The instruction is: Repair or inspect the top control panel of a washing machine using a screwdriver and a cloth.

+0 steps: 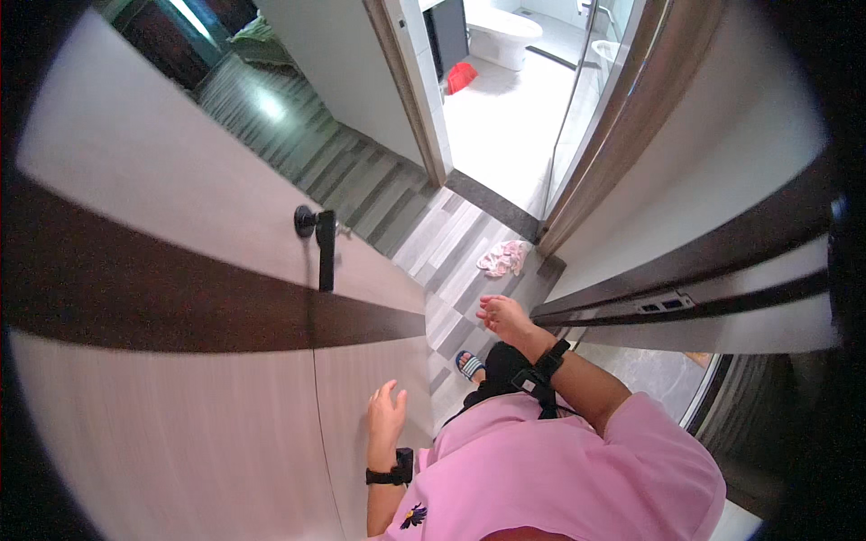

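Observation:
My left hand (386, 413) hangs open beside the pale, brown-banded door (180, 406), holding nothing; whether it touches the panel I cannot tell. Above it is the door's black lever handle (325, 252). My right hand (501, 317), loosely curled with fingers apart, is also empty, near the right-hand frame or door edge with its metal lock plate (663, 304). A crumpled white-and-pink cloth (503, 258) lies on the striped floor (424, 252) beyond my right hand. A striped sandal (469, 365) is on my foot between the hands.
Ahead, a dark threshold (492, 203) leads into a white bathroom with a toilet (501, 36), a red object (460, 77) on the floor and a glass panel (573, 108). At upper left is a room with part of a bed (262, 50), beyond a white wall (329, 72).

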Demonstrator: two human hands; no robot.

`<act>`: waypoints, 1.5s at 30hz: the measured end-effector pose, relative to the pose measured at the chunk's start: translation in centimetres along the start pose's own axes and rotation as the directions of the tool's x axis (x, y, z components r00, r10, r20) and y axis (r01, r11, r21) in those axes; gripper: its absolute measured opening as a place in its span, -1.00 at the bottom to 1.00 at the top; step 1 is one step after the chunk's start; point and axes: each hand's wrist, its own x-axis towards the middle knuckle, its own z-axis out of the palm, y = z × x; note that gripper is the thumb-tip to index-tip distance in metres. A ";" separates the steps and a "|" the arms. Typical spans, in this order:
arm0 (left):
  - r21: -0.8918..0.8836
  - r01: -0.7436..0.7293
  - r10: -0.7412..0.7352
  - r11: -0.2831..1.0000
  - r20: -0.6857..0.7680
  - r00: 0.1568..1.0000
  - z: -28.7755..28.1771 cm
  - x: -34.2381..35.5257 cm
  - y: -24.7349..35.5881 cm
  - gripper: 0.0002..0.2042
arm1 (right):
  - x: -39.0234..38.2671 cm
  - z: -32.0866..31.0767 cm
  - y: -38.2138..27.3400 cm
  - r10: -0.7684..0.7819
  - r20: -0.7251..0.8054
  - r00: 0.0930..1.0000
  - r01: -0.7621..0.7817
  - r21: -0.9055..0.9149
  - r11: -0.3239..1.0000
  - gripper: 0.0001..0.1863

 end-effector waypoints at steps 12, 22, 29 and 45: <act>-0.047 -0.142 0.149 0.989 0.195 0.969 1.1 24.9 5.7 -0.61 | 16.0 2.8 -13.5 -0.025 -0.202 0.979 0.046 0.100 0.994 -0.71; 0.005 -0.277 0.265 0.961 0.266 0.927 0.5 43.3 17.6 -0.60 | 26.5 0.8 -28.4 -0.027 -0.302 0.953 0.123 0.304 0.945 -0.70; 0.001 -0.021 0.021 1.000 0.203 0.979 1.7 51.2 20.1 -0.59 | 33.7 -0.7 -36.0 0.088 -0.253 0.964 0.005 0.347 0.938 -0.68; -0.166 0.733 -0.751 0.659 -0.108 0.651 -3.8 51.1 7.0 -0.57 | 55.5 26.4 -44.8 0.044 0.303 0.952 0.158 -0.606 0.779 -0.79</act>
